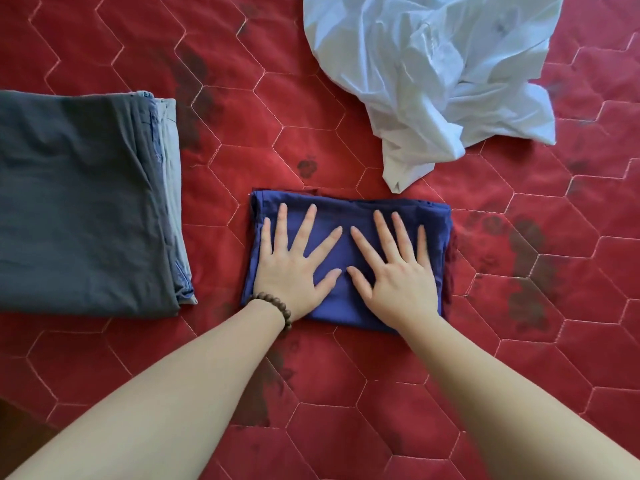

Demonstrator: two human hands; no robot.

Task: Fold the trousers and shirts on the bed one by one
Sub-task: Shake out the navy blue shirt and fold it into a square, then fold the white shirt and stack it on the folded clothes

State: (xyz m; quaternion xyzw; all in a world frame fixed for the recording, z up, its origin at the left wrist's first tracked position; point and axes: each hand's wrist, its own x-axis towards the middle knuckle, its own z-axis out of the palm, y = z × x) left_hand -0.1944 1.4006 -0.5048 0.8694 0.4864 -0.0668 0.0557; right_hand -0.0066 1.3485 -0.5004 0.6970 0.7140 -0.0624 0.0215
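A dark blue garment [349,206] lies folded into a small rectangle in the middle of the bed. My left hand [294,265] presses flat on its left half, fingers spread and straight. Beside it my right hand [398,271] lies flat on the right half, also with straight fingers. To the left sits a stack of folded clothes [79,202], dark grey on top with light blue-grey layers showing at its right edge. A crumpled white shirt [433,74] lies unfolded at the back right.
The bed is covered by a red quilted spread [346,375] with a hexagon stitch pattern and dark floral prints. A beaded bracelet [277,306] is on my left wrist.
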